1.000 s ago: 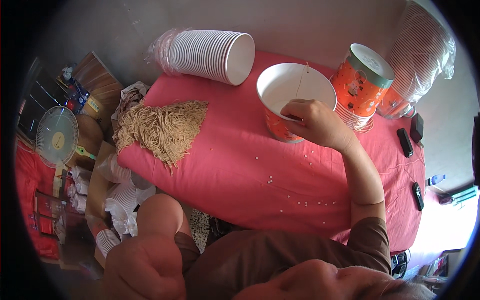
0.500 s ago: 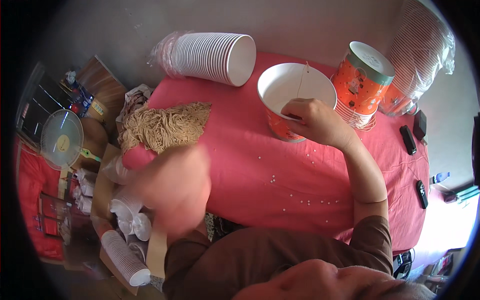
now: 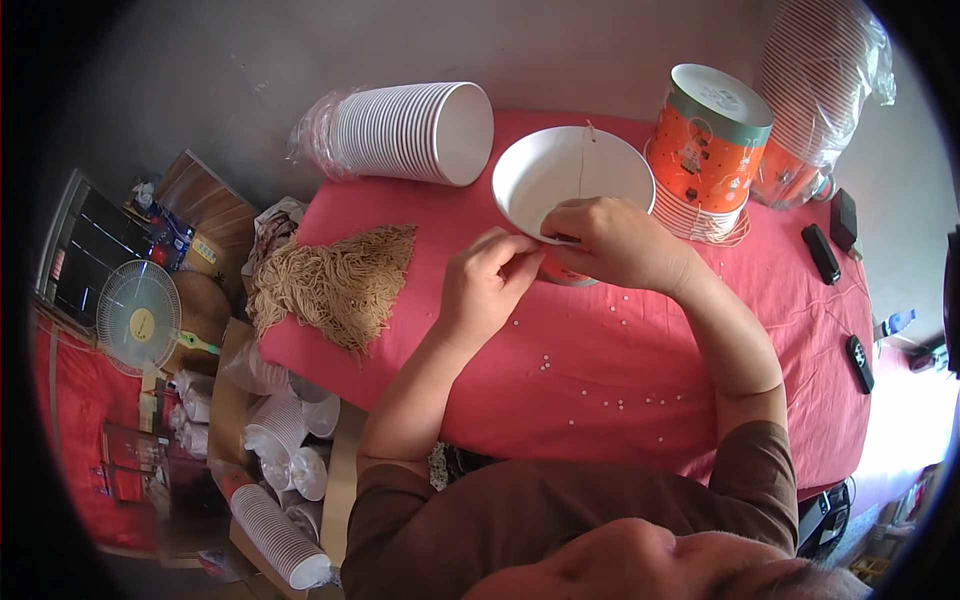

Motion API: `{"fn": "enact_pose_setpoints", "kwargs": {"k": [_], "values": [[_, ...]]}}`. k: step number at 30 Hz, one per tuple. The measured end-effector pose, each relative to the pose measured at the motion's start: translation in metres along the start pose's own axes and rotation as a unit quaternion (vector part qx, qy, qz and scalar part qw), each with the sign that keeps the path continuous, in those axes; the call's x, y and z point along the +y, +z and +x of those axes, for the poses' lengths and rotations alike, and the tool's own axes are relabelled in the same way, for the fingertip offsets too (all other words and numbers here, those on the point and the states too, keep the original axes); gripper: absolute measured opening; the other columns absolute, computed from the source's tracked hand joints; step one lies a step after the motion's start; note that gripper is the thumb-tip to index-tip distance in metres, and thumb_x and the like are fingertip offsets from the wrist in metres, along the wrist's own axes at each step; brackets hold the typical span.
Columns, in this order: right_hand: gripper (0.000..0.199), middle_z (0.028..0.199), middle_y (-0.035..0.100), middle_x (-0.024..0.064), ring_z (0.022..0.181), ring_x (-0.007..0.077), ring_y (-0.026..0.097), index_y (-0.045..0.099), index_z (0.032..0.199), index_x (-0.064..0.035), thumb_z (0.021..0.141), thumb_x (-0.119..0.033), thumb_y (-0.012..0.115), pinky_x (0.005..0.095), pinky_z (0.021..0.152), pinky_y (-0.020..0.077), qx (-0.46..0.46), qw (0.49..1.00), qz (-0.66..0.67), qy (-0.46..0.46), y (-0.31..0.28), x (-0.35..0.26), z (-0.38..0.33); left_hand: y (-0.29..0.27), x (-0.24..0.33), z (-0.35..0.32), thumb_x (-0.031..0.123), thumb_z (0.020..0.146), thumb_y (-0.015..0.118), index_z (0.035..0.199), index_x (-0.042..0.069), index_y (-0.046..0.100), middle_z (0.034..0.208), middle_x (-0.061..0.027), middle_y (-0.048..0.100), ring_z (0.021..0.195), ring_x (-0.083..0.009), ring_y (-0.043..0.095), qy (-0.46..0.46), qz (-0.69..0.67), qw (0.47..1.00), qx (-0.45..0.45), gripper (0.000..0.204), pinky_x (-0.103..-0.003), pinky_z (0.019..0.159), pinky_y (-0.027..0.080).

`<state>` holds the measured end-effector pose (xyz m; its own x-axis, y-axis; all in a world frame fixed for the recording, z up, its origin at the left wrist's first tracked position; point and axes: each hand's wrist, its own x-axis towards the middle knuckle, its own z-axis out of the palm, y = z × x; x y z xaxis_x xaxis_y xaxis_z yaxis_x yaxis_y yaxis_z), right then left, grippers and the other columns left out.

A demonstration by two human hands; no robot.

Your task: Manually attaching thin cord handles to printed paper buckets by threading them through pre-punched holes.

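An open paper bucket [image 3: 526,185], white inside and orange outside, stands on the pink-covered table. A thin string [image 3: 583,165] hangs down inside it from a hole in the far rim. My right hand [image 3: 625,245] grips the near rim, its fingers curled over into the bucket. Close beside it, at the near left of the rim, my left hand [image 3: 485,285] is closed in a pinch. Whatever sits between those fingertips is too small to make out. To the left lies a bundle of tan strings [image 3: 345,280].
Nested white buckets [image 3: 400,130] lie on their side at the back. Upturned orange buckets [image 3: 705,150] stand at right, beside a tall wrapped stack [image 3: 815,100]. Small white beads [image 3: 545,362] dot the cloth. A box [image 3: 340,480] of cups is at lower left.
My left hand has come from the left, near the string bundle, to the bucket's near rim beside my right hand. My right hand stays at the rim. The view has shifted slightly.
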<state>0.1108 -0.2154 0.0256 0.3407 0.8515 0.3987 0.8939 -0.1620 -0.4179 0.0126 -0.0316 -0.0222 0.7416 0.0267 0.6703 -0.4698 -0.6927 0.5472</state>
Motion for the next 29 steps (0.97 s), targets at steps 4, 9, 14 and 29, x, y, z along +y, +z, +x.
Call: {"fn": "enact_pose_setpoints", "kwargs": {"k": [4,9,14,29], "values": [[0.022,0.085,0.069,0.0147,0.079,0.0347,0.067,0.067,0.094,-0.0030,0.093,-0.025,0.061,0.0448,0.069,0.0525,-0.025,0.999,0.004,0.044,-0.010,-0.002,-0.002,-0.010,-0.004,0.004,-0.005,0.086,0.069,0.090,-0.001,0.067,0.083,-0.0037,0.065,0.068,-0.0080,0.060,-0.035,-0.095,0.994,0.051,0.006,-0.023,0.058,0.047],[0.025,0.089,0.069,0.0138,0.080,0.0330,0.067,0.066,0.098,-0.0030,0.096,-0.026,0.056,0.0428,0.071,0.0516,-0.057,0.994,-0.021,0.088,-0.024,-0.001,-0.006,-0.025,-0.016,0.010,0.005,0.096,0.062,0.102,0.003,0.064,0.095,-0.0091,0.069,0.077,-0.0120,0.066,-0.127,-0.308,0.937,0.105,0.007,-0.023,0.064,0.053],[0.012,0.090,0.069,0.0116,0.080,0.0313,0.067,0.066,0.097,-0.0036,0.090,-0.012,0.062,0.0391,0.071,0.0530,-0.017,0.998,-0.009,0.056,-0.039,0.003,-0.013,-0.039,-0.006,0.032,0.015,0.098,0.058,0.106,0.005,0.058,0.099,-0.0148,0.070,0.070,-0.0140,0.063,-0.217,-0.523,0.822,0.062,0.012,-0.024,0.059,0.048],[0.007,0.087,0.066,0.0096,0.072,0.0269,0.068,0.067,0.091,-0.0014,0.086,-0.004,0.067,0.0359,0.063,0.0537,0.121,0.990,-0.019,-0.069,-0.048,-0.015,-0.013,-0.011,0.017,0.035,0.013,0.095,0.069,0.103,-0.003,0.070,0.080,-0.0053,0.071,0.059,-0.0036,0.051,-0.196,-0.310,0.927,-0.079,0.018,-0.020,0.052,0.041]]}}
